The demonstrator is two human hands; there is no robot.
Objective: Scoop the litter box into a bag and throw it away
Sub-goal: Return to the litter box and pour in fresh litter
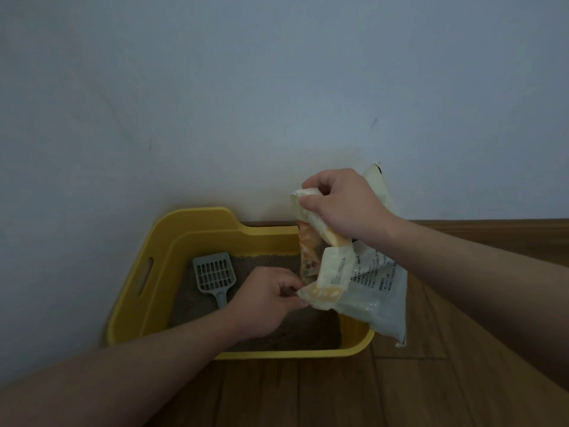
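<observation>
Printed plastic bag point(369, 291) is held over the right end of the yellow litter box point(138, 291), with its mouth stretched between the two hands. The upper rim is gripped by the right hand point(341, 201) and the lower rim is pinched by the left hand point(264, 298). Gray scoop point(214, 274) is laid on the litter point(277, 337), back left in the box. The box is set on the wooden floor point(308, 392) at its far edge, against the wall point(246, 87).

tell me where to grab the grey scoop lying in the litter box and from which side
Take the scoop by its handle, the narrow end pointing toward the near side of the litter box; the wide slotted head lies flat on the litter toward the wall. Come from above on the near side. The left hand is closest, though it pinches the bag.
</observation>
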